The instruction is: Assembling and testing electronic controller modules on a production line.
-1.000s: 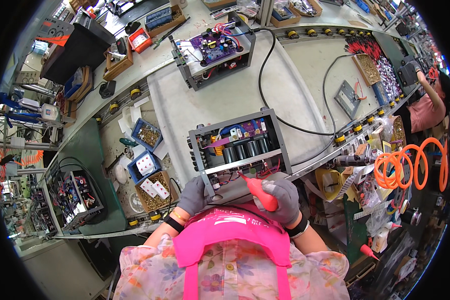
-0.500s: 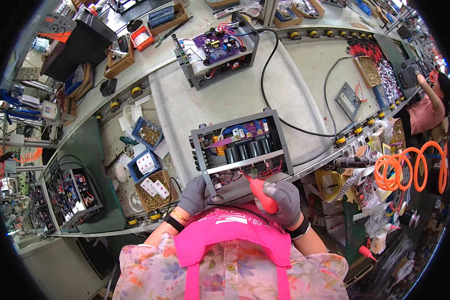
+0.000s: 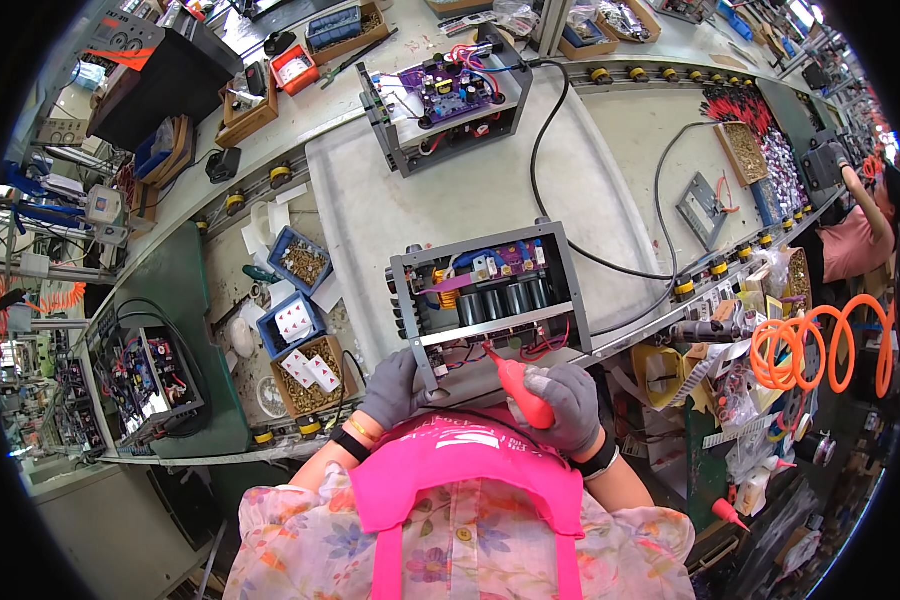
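Directly in front of me is an open metal chassis (image 3: 490, 328) with a grey frame, several black cylindrical capacitors, a yellow coil and a purple board. My left hand (image 3: 392, 388), in a grey glove, grips its near left corner. In my gloved right hand (image 3: 570, 402) is a red squeeze bottle (image 3: 523, 390), tilted so that its thin nozzle points at the wires and small board along the chassis's near side. Whether the tip touches a part is too small to tell. My right fingers are wrapped round the bottle.
A second open chassis (image 3: 448, 100) stands farther back on a pale board (image 3: 370, 205). Blue bins (image 3: 300, 258) with small hardware lie left. A black cable (image 3: 610, 262) loops at right. Beyond an orange coiled hose (image 3: 790, 355), a co-worker (image 3: 855, 245) handles a dark part.
The bottle's nozzle has shifted slightly left along the chassis's near side. My left hand stays at the corner. The whole view has moved a little.
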Demonstrator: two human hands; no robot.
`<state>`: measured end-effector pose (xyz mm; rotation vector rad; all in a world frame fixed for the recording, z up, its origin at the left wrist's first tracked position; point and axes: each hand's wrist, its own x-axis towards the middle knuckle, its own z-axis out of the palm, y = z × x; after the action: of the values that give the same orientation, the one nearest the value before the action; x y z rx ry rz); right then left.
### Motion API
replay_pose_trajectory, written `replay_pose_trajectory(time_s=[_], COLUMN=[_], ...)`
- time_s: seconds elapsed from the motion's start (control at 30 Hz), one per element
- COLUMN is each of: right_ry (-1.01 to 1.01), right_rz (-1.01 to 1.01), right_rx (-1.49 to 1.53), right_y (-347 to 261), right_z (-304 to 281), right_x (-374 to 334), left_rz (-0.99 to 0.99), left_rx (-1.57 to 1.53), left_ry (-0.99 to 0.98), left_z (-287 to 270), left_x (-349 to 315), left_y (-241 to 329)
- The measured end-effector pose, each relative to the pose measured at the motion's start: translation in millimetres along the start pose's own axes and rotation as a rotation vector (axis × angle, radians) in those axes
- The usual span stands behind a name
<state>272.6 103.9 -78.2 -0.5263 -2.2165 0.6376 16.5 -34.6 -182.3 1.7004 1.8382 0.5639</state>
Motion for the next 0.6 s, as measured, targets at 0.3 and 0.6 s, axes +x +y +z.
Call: replay_pose_trajectory(time_s=[0.3, 0.6], right_ry=[0.083, 0.03], right_rz=[0.036, 0.02], right_rx=[0.11, 0.206], right_y=[-24.1, -23.8], right_z=[-14.9, 8.9], right_x=[20.0, 27.9], left_rz=[0.052, 0.02], left_rx=[-0.008, -0.003], left_ry=[0.053, 0.019], left_z=[1.9, 0.2], left_x=[1.4, 1.8], left_y=[-2.7, -1.2])
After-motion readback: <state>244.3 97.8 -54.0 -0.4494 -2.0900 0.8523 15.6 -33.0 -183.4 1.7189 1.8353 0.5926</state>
